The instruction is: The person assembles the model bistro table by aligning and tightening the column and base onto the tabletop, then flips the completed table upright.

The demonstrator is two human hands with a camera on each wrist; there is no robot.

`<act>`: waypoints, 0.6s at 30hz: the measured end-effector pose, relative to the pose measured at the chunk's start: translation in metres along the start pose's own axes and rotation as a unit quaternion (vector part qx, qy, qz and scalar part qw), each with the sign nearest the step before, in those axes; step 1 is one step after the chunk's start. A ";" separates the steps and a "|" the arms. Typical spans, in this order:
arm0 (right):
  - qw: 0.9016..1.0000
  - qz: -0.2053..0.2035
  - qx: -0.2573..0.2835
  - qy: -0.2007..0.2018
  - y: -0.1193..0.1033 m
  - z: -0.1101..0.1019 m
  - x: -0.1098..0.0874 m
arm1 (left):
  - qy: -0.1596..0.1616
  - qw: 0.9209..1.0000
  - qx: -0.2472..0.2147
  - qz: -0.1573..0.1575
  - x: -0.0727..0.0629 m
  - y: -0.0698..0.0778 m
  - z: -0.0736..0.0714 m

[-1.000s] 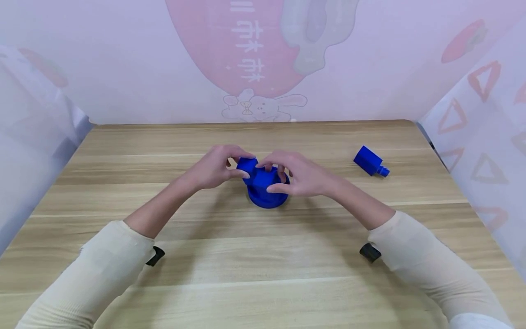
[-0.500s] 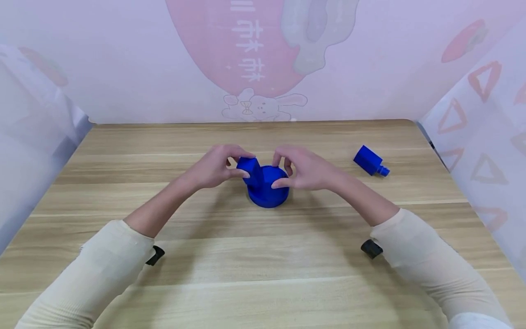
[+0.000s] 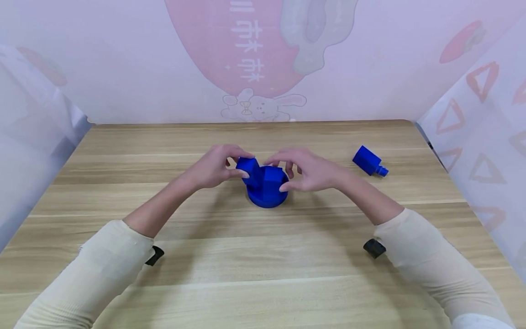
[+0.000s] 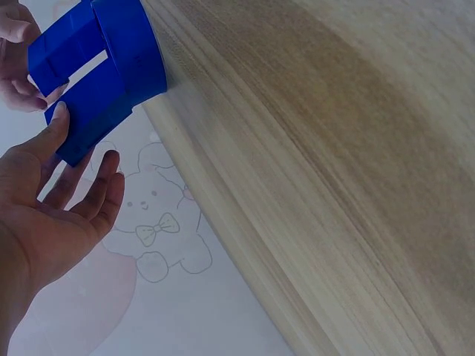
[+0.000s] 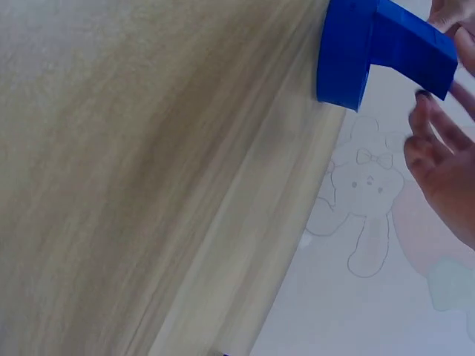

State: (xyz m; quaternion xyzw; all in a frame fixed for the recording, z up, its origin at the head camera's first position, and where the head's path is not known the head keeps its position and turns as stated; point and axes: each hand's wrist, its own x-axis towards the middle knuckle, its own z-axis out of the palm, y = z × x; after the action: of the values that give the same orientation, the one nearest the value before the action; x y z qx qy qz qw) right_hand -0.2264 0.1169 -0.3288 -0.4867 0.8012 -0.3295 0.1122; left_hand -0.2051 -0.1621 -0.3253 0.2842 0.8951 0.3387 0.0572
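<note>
In the head view, two blue blocks stand upright, side by side, on a round blue base (image 3: 267,201) on the table. The left block (image 3: 249,169) leans a little left. My left hand (image 3: 213,170) pinches it near its top, thumb in front; the left wrist view shows the thumb (image 4: 58,119) pressed on its face. The right block (image 3: 273,179) has my right hand (image 3: 310,170) round its top, index finger at the far side and thumb at the near right edge. In the right wrist view, the other fingers (image 5: 421,130) curl beside that block's end.
Farther right on the table (image 3: 246,265) lies another blue block (image 3: 367,160), with a narrow ridged stud (image 3: 381,171) at one end. A pale printed sheet (image 3: 144,68) closes off the back and sides.
My right hand has drawn off to the right, then come back round the right block, its thumb now farther right. The right block now faces another way. My left hand stays put.
</note>
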 end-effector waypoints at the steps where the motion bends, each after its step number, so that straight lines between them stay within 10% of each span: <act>1: 1.000 -0.003 0.006 -0.009 0.001 -0.001 -0.001 | 0.000 1.000 0.000 0.001 0.000 0.000 0.000; 18: 0.995 0.062 -0.073 0.038 -0.006 0.004 -0.002 | 0.006 1.000 0.003 0.009 -0.001 -0.001 0.000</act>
State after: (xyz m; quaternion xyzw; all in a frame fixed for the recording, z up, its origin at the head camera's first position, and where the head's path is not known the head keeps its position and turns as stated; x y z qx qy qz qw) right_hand -0.2189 0.1150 -0.3284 -0.4298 0.8557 -0.2804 0.0662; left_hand -0.2047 -0.1626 -0.3261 0.2900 0.8939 0.3384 0.0481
